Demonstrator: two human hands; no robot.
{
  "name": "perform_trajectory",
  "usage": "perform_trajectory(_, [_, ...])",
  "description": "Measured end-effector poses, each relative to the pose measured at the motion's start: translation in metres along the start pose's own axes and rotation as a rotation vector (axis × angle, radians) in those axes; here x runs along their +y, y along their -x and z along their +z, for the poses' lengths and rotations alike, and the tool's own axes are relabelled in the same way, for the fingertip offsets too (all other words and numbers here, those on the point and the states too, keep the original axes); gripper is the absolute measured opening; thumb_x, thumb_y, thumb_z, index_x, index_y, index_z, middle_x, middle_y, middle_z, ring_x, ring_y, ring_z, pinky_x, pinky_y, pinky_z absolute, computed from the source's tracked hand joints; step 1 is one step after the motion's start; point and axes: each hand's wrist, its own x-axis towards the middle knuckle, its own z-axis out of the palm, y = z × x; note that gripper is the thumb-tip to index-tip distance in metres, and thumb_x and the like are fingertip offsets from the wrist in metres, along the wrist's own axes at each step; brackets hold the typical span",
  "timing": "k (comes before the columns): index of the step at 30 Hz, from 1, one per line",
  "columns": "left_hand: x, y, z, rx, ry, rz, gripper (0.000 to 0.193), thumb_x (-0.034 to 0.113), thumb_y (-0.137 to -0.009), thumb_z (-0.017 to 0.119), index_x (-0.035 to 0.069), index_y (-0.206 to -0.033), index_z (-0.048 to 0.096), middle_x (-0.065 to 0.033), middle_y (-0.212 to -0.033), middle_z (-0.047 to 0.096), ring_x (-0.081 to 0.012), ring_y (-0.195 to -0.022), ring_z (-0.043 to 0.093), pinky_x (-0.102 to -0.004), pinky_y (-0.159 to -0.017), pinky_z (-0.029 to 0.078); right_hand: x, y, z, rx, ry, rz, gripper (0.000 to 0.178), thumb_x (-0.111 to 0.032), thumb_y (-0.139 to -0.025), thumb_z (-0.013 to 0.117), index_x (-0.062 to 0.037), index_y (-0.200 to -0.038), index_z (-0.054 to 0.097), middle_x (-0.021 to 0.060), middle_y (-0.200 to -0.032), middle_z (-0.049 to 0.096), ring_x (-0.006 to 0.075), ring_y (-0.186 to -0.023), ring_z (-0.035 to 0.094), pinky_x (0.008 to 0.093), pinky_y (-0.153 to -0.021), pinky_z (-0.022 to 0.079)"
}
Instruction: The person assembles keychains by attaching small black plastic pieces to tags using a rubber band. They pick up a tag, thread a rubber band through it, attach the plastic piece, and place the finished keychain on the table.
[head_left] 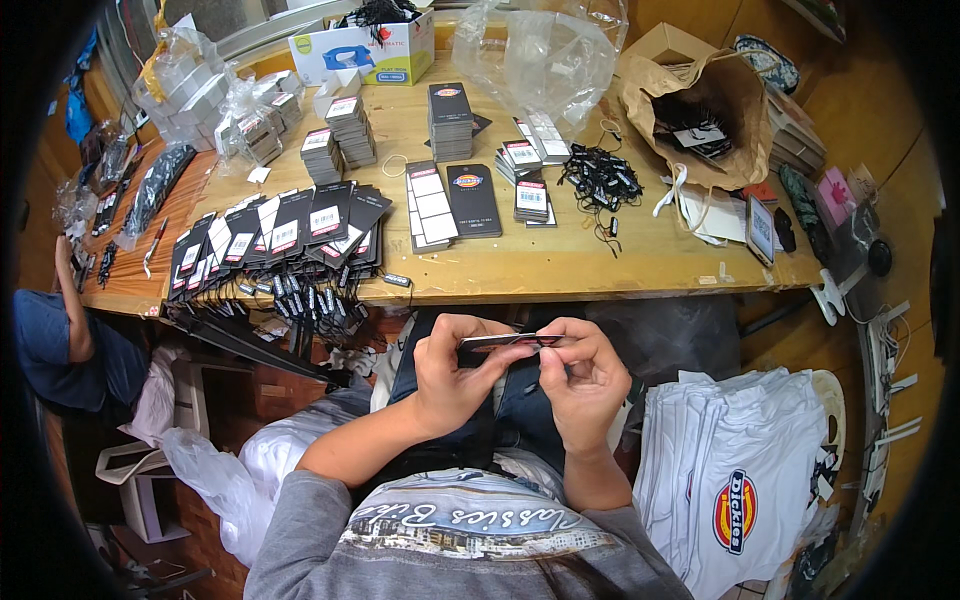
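Tags, a thin stack of dark cards seen edge-on, sit level above the person's lap, just in front of the wooden table, pinched between both hands. The left hand clamps the stack's left end between thumb and curled fingers, while the right hand grips the right end, fingertips pressed together on it. On the table lie fanned black tags, upright tag stacks, a tangle of black strings and a brown paper bag; folded white shirts lie to the person's right.
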Motion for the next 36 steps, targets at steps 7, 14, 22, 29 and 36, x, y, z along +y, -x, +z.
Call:
perform_trajectory(7, [0.0, -0.002, -0.003, -0.071, -0.124, 0.223, 0.037, -0.004, -0.068, 0.064, 0.002, -0.086, 0.033, -0.0143, -0.072, 0.059, -0.0151, -0.063, 0.058, -0.0227, -0.054, 0.046, 0.007, -0.002, 0.001, 0.001, 0.049, -0.051, 0.011, 0.008, -0.07, 0.056, 0.0022, -0.072, 0.047, 0.0104, -0.087, 0.055, 0.0071, -0.067, 0.049, 0.0163, -0.054, 0.038])
perform_trajectory(14, [0.005, -0.006, -0.007, -0.267, 0.008, -0.025, 0.03, -0.004, -0.074, 0.055, -0.001, -0.1, 0.041, -0.0153, -0.082, 0.059, -0.0248, -0.069, 0.061, -0.0257, -0.059, 0.047, 0.013, -0.009, -0.006, 0.075, 0.071, -0.053, 0.01, 0.006, -0.071, 0.058, 0.0006, -0.072, 0.049, 0.0082, -0.084, 0.055, 0.0066, -0.065, 0.048, 0.0162, -0.052, 0.038])
perform_trajectory(22, [0.011, -0.008, -0.011, -0.147, -0.022, -0.146, 0.018, -0.001, -0.073, 0.058, -0.003, -0.09, 0.051, -0.013, -0.074, 0.061, -0.0181, -0.07, 0.062, -0.0232, -0.058, 0.048, -0.01, -0.01, -0.008, -0.031, 0.474, -0.321, 0.013, 0.002, -0.062, 0.066, -0.0006, -0.07, 0.056, 0.0113, -0.093, 0.047, 0.0173, -0.073, 0.048, 0.0237, -0.059, 0.039])
perform_trajectory(29, [0.015, -0.01, -0.014, -0.204, -0.136, -0.008, 0.02, -0.002, -0.071, 0.058, -0.001, -0.09, 0.052, -0.0141, -0.073, 0.06, -0.023, -0.062, 0.061, -0.0262, -0.052, 0.047, -0.008, -0.014, -0.007, -0.07, 0.395, -0.289, 0.012, -0.001, -0.067, 0.064, -0.0004, -0.07, 0.052, 0.0127, -0.092, 0.051, 0.0178, -0.079, 0.05, 0.026, -0.069, 0.04])
perform_trajectory(36, [0.017, -0.016, -0.017, -0.267, -0.194, 0.083, 0.024, -0.006, -0.07, 0.055, -0.001, -0.093, 0.053, -0.0136, -0.081, 0.057, -0.0227, -0.067, 0.059, -0.0253, -0.058, 0.046, 0.0, -0.013, -0.008, -0.068, 0.277, -0.191, 0.012, -0.003, -0.069, 0.063, -0.0001, -0.071, 0.052, 0.0136, -0.089, 0.052, 0.0192, -0.079, 0.051, 0.0276, -0.07, 0.041])
